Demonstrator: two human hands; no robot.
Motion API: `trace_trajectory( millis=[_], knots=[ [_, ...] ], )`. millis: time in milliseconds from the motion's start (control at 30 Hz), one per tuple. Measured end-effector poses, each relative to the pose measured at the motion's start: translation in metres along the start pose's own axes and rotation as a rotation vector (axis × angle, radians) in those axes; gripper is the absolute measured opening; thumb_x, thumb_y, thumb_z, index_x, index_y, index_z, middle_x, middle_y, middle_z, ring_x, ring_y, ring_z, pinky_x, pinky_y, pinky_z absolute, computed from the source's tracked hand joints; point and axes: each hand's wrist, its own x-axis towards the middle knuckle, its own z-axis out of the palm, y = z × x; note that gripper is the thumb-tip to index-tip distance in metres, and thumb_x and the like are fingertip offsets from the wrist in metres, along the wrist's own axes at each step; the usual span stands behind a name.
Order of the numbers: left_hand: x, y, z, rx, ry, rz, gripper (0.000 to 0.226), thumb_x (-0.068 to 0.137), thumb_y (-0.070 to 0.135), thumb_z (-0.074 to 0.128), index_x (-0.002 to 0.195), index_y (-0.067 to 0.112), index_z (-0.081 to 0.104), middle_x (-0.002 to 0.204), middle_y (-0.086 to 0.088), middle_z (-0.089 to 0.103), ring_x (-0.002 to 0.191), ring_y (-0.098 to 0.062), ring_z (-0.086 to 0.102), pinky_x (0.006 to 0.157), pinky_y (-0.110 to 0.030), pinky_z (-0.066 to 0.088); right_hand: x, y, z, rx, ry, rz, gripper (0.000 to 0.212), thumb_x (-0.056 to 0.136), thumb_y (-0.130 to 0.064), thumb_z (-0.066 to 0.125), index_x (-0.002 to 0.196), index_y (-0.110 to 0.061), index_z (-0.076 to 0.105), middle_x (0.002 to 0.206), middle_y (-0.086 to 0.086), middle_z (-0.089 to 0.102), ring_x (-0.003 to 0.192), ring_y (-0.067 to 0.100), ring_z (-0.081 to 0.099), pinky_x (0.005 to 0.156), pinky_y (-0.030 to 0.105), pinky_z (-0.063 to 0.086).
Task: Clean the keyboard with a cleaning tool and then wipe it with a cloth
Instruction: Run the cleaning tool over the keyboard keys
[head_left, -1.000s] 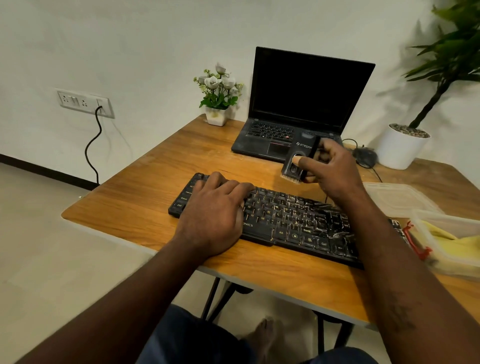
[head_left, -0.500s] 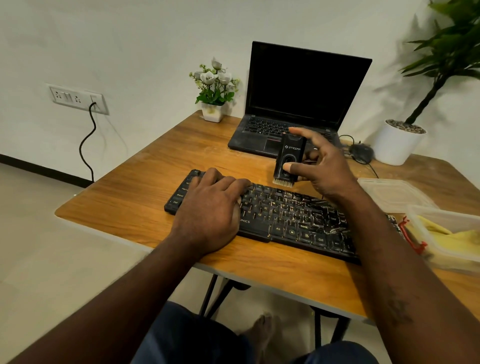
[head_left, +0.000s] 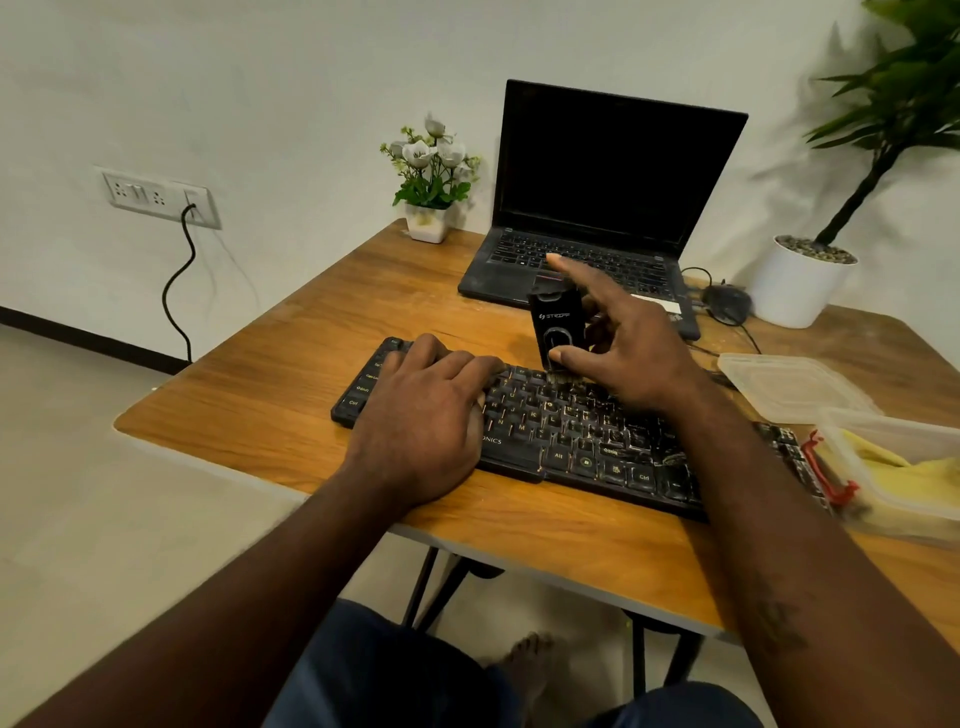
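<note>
The black keyboard (head_left: 566, 431) lies across the front of the wooden desk (head_left: 291, 384). The right hand (head_left: 623, 348) holds a small black brush (head_left: 557, 332) upright, bristles touching the top rows of keys — the thumb presses its front, the other fingers sit behind, and the forefinger sticks out straight. The left hand (head_left: 431, 415) lies flat with a loose, empty grip on the keyboard's left end. At the right edge a clear box (head_left: 883, 431) holds a yellow cloth (head_left: 904, 478); a dark laptop (head_left: 597, 208) stands open behind.
</note>
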Motion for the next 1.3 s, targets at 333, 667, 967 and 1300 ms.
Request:
trace_trajectory(
  millis=[333, 667, 967, 1300],
  knots=[
    [0.0, 0.0, 0.0, -0.007, -0.008, 0.001, 0.047, 0.097, 0.037, 0.037, 0.14, 0.029, 0.053, 0.125, 0.009, 0.065, 0.113, -0.016, 0.041, 0.09, -0.041, 0.038, 0.002, 0.015, -0.004, -0.119, 0.129, 0.029, 0.089, 0.082, -0.026, 0.085, 0.152, -0.051, 0.035, 0.129, 0.001, 0.064, 0.103, 0.016, 0.068, 0.078, 0.03, 0.058],
    [0.0, 0.001, 0.0, -0.004, -0.01, 0.007, 0.048, 0.096, 0.038, 0.036, 0.14, 0.028, 0.054, 0.125, 0.009, 0.065, 0.112, -0.015, 0.04, 0.089, -0.04, 0.037, -0.002, 0.019, -0.011, -0.009, 0.007, 0.022, 0.066, 0.079, -0.024, 0.087, 0.138, -0.03, 0.059, 0.113, -0.012, 0.068, 0.095, 0.008, 0.068, 0.071, 0.021, 0.05],
    [0.0, 0.002, -0.001, -0.007, -0.005, 0.006, 0.047, 0.096, 0.038, 0.035, 0.138, 0.028, 0.055, 0.123, 0.009, 0.066, 0.111, -0.015, 0.041, 0.09, -0.04, 0.037, -0.004, 0.019, -0.014, -0.005, 0.01, 0.007, 0.051, 0.078, -0.023, 0.087, 0.122, -0.03, 0.062, 0.106, -0.015, 0.068, 0.093, 0.005, 0.066, 0.076, 0.032, 0.055],
    [0.0, 0.001, -0.001, 0.008, -0.016, 0.003, 0.048, 0.096, 0.038, 0.037, 0.139, 0.028, 0.055, 0.127, 0.009, 0.065, 0.112, -0.015, 0.039, 0.091, -0.04, 0.037, -0.006, 0.013, -0.015, 0.124, -0.036, 0.033, 0.043, 0.079, -0.021, 0.087, 0.111, -0.029, 0.059, 0.104, -0.008, 0.069, 0.093, 0.012, 0.068, 0.074, 0.03, 0.057]
  ],
)
